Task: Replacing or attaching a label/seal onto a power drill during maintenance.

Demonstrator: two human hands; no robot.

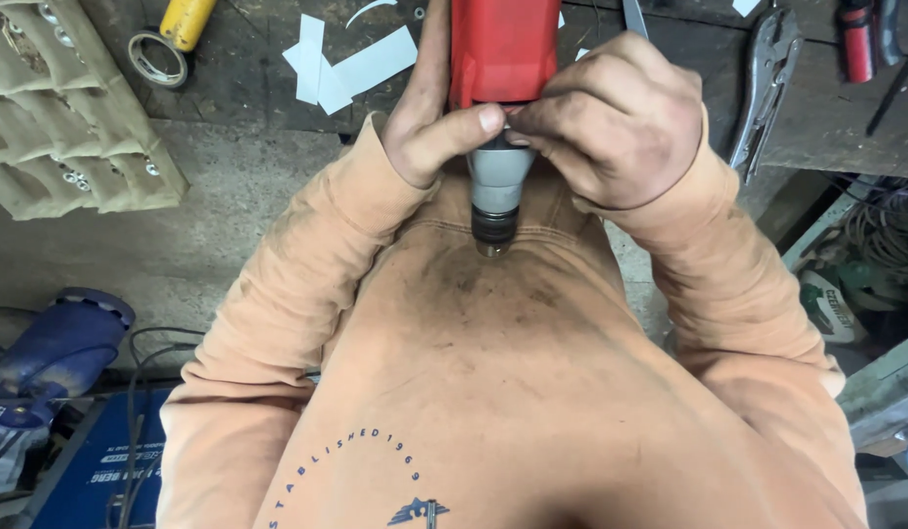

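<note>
I see the drill [498, 108] between both hands, chuck toward my chest. Locking pliers [764, 83] lie on the bench's [238, 78] right side, a tape roll [157, 59] at its left.

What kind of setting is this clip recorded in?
Likely a workshop: a worn workbench with locking pliers and a tape roll lying on it, while both hands grip a red power drill.
</note>
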